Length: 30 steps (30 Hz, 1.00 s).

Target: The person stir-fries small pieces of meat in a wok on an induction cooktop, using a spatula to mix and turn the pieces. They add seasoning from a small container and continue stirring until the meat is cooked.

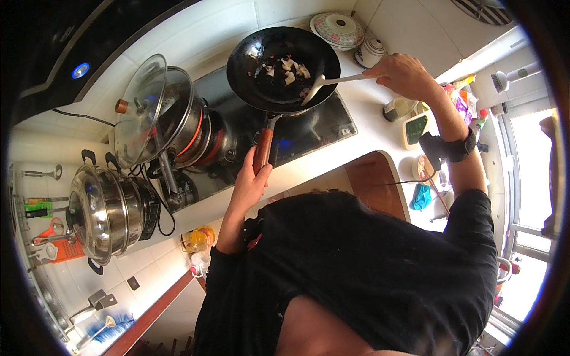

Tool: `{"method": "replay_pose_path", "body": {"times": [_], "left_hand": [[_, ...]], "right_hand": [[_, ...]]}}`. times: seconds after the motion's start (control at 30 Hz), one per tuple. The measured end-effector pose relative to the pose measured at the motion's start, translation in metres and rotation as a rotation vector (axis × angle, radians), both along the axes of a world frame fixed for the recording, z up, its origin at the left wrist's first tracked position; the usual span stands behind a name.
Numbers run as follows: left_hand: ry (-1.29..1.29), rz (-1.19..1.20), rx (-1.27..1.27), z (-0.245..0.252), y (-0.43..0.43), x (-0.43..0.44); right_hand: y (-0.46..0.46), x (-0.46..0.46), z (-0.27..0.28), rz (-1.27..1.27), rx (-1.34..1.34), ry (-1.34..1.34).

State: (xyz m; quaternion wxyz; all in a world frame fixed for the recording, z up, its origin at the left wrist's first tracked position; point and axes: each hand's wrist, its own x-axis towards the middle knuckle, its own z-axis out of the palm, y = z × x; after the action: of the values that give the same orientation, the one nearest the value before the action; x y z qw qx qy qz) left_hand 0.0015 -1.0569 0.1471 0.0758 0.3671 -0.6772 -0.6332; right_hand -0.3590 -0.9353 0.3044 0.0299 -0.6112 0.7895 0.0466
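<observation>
A black wok [271,91] sits on the right part of the glass cooktop [311,129], tilted a little in view. My left hand [251,180] is closed around its wooden handle [264,149]. From the right, my right hand [403,76] grips a pale spatula [321,84], whose head rests against the wok's inner wall at the lower right. Pale and reddish pieces of food [290,71] lie in the wok, some of them close to the spatula's head; what the food is, I cannot tell.
Left of the wok stands a pot with a tilted glass lid [142,111]; a steel steamer pot [100,213] is farther left. A lidded floral dish [338,29], a small lidded jar [370,52] and a glass jar [396,109] stand on the right-hand counter.
</observation>
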Motion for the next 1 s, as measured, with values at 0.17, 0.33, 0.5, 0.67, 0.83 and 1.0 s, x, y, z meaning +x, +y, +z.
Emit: {"method": "replay_pose_path", "body": {"times": [0.17,0.33,0.5,0.67,0.83,1.0], "left_hand": [[0.022,0.006,0.006,-0.001,0.0,-0.001],[0.007,0.017,-0.006,-0.003,0.001,0.001],[0.065,0.015,-0.004,-0.007,0.001,0.0],[0.027,-0.001,-0.019,-0.008,0.0,0.001],[0.045,0.001,-0.011,-0.008,0.0,0.0],[0.064,0.003,0.001,-0.01,0.0,0.0]], "right_hand": [[-0.024,0.005,-0.045,-0.173,-0.04,-0.014],[-0.051,-0.011,-0.084,-0.38,-0.236,-0.201],[-0.092,-0.007,-0.114,-0.424,-0.37,-0.37],[-0.113,0.009,-0.101,-0.223,-0.141,-0.581],[-0.089,0.013,-0.049,0.037,-0.016,-0.23],[-0.048,0.003,0.003,0.1,0.005,0.105]]}}
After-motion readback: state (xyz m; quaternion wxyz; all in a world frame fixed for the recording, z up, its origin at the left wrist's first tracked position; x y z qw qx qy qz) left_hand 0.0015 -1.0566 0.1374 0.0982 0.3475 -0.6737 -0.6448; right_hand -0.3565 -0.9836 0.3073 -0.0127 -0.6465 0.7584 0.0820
